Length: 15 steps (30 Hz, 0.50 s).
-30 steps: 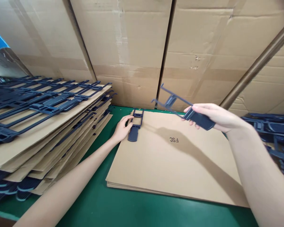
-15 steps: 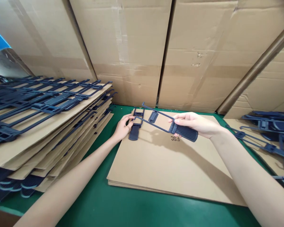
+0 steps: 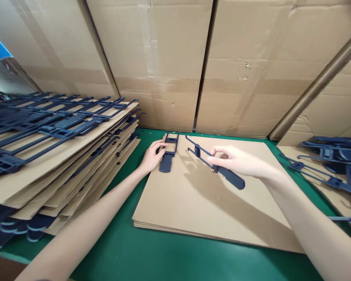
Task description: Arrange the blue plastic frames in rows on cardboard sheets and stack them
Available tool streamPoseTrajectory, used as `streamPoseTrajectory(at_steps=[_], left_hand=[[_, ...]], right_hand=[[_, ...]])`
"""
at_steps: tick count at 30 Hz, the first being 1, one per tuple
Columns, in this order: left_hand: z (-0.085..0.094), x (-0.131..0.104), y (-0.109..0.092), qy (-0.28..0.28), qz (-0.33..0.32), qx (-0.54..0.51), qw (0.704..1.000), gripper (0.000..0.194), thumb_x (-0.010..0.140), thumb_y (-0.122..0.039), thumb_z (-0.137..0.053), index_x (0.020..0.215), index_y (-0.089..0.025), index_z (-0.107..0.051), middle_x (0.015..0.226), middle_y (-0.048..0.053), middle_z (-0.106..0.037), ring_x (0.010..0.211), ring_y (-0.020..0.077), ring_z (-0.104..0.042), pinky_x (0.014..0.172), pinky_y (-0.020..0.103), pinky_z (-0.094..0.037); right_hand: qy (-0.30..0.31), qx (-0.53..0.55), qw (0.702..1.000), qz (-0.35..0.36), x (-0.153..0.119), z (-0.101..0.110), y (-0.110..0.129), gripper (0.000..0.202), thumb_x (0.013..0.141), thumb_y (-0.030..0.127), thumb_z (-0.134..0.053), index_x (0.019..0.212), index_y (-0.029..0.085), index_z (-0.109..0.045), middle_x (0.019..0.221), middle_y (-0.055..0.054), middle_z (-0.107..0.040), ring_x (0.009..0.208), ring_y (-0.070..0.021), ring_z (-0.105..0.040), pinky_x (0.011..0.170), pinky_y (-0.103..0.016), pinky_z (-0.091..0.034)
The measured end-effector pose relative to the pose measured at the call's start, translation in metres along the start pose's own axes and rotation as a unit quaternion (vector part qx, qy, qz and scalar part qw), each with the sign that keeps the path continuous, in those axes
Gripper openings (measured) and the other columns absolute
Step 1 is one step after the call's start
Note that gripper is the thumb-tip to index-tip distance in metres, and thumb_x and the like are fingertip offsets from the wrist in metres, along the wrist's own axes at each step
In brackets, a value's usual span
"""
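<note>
A dark blue plastic frame with a ribbed paddle end lies at the back left corner of a cardboard sheet. My left hand is closed at its left side, thumb and fingertips pinching its edge. Above the middle of the sheet, my right hand grips a similar dark frame between thumb and fingers. That frame is tilted, its hooked prongs pointing up and left and its paddle to the lower right.
On the left, cardboard sheets are stacked with dark frames between and on top. More frames lie on cardboard at the right. Large cartons stand along the back of the green table.
The frame in my right hand has turned more edge-on, and its prongs have moved right, away from my left hand. My left hand has hardly moved.
</note>
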<state>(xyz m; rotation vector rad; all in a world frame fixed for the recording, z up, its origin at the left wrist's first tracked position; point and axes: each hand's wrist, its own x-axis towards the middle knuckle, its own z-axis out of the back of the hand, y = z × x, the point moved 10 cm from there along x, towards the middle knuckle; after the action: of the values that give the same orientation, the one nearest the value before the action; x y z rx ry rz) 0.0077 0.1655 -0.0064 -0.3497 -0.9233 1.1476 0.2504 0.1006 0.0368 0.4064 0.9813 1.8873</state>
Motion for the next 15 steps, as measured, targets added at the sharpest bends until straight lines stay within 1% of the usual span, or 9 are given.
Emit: streamPoseTrajectory(at_steps=[3,5,7,9,11,13,15], left_hand=[[0.0,0.0,0.0,-0.001,-0.001,0.0,1.0,0.023,0.083,-0.027,-0.048,0.097,-0.02,-0.064,0.127,0.009,-0.055,0.125,0.023,-0.049,0.11,0.041,-0.032],[0.0,0.0,0.0,0.0,-0.002,0.0,1.0,0.023,0.083,-0.027,-0.048,0.097,-0.02,-0.065,0.127,0.009,-0.055,0.125,0.0228,-0.048,0.11,0.041,-0.032],[0.0,0.0,0.0,0.0,-0.002,0.0,1.0,0.023,0.083,-0.027,-0.048,0.097,-0.02,-0.065,0.127,0.009,-0.056,0.125,0.0229,-0.048,0.11,0.041,-0.032],[0.0,0.0,0.0,0.001,-0.001,0.0,1.0,0.023,0.084,-0.028,-0.048,0.096,-0.019,-0.065,0.127,0.009,-0.055,0.125,0.0233,-0.048,0.109,0.04,-0.033],[-0.001,-0.001,0.0,0.001,0.001,0.0,1.0,0.023,0.084,-0.029,-0.048,0.095,-0.019,-0.065,0.128,0.01,-0.054,0.124,0.0237,-0.049,0.109,0.041,-0.033],[-0.001,0.0,0.001,0.001,0.001,-0.001,1.0,0.023,0.083,-0.029,-0.048,0.096,-0.019,-0.065,0.129,0.01,-0.054,0.125,0.0235,-0.049,0.109,0.041,-0.033],[-0.001,0.0,0.001,0.001,0.0,0.0,1.0,0.024,0.083,-0.028,-0.048,0.096,-0.019,-0.065,0.128,0.009,-0.055,0.125,0.0229,-0.048,0.11,0.041,-0.032]], right_hand=[[-0.041,-0.134,0.989,0.052,-0.003,-0.012,0.018,0.03,0.088,0.047,-0.049,0.075,0.02,-0.055,0.08,-0.005,-0.061,0.07,-0.0179,-0.058,0.063,-0.03,-0.045],[-0.059,-0.183,0.978,0.077,-0.005,-0.027,0.027,0.027,0.088,0.04,-0.049,0.071,0.019,-0.052,0.083,-0.005,-0.057,0.071,-0.0174,-0.057,0.064,-0.03,-0.044],[-0.055,-0.214,0.971,0.088,-0.006,-0.046,0.033,0.023,0.087,0.034,-0.051,0.069,0.019,-0.05,0.084,-0.005,-0.054,0.068,-0.016,-0.055,0.062,-0.029,-0.043],[-0.045,-0.247,0.964,0.084,-0.007,-0.063,0.036,0.022,0.086,0.032,-0.053,0.069,0.019,-0.049,0.086,-0.005,-0.053,0.067,-0.0159,-0.053,0.061,-0.029,-0.042],[-0.038,-0.276,0.958,0.069,-0.009,-0.073,0.039,0.023,0.085,0.035,-0.057,0.071,0.019,-0.051,0.089,-0.006,-0.053,0.071,-0.0181,-0.054,0.061,-0.03,-0.042],[-0.032,-0.289,0.955,0.057,-0.011,-0.077,0.042,0.026,0.086,0.04,-0.058,0.072,0.018,-0.055,0.093,-0.008,-0.054,0.078,-0.0207,-0.055,0.064,-0.03,-0.042],[-0.019,-0.288,0.956,0.052,-0.012,-0.078,0.044,0.029,0.089,0.04,-0.055,0.072,0.016,-0.058,0.092,-0.008,-0.054,0.079,-0.0203,-0.055,0.065,-0.03,-0.042]])
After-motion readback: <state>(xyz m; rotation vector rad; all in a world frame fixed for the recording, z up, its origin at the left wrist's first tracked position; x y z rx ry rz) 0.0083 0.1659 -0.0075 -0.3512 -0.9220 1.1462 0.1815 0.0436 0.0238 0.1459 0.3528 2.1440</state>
